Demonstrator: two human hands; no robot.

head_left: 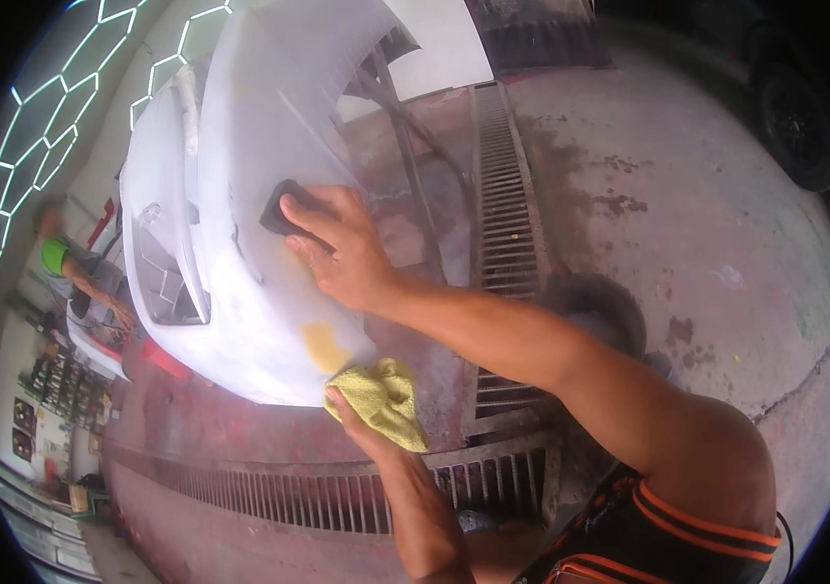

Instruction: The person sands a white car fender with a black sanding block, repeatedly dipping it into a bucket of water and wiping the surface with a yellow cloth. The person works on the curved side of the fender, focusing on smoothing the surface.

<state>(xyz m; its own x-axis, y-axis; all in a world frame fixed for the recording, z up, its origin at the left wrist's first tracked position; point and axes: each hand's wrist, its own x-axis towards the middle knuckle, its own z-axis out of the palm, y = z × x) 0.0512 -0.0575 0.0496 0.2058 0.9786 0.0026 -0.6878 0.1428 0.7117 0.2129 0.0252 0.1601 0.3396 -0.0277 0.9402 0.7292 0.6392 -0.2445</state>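
Note:
A white-primed car bumper hangs tilted before me, with a dull grey patch toward its top and a yellowish filler patch near its lower end. My right hand reaches across from the right and grips a black sanding block that lies against the bumper's face. Lower down, my left hand is closed on a yellow cloth. That cloth touches or nearly touches the bumper's bottom corner, just under the filler patch.
A metal stand shows behind the bumper. Floor drain grates run along the right and below. A dark round stool is by my arm. Another person works at the far left. A car wheel shows far right.

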